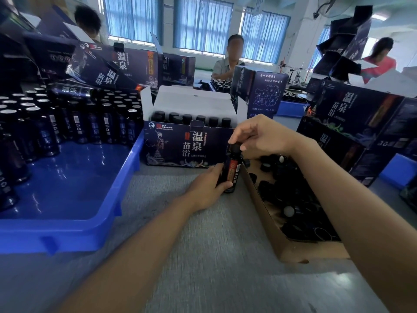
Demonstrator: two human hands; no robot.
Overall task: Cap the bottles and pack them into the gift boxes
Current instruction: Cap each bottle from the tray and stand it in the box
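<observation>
A small dark bottle (233, 171) with a red label strip stands upright on the grey table just in front of the open gift box (180, 143). My left hand (206, 188) grips its body from the left. My right hand (261, 134) comes from above and pinches the black cap (235, 148) sitting on the bottle's neck. Inside the gift box a row of several capped bottles (191, 118) shows above the front wall. A cardboard box (264, 206) on the right holds several loose black caps (291, 213).
A blue plastic tray (74, 211) at the left holds several uncapped bottles (67, 123) with silver tops. Closed and open gift boxes (352, 123) are stacked left, behind and right. People sit and stand across the table. Bare grey table (203, 256) lies between my forearms.
</observation>
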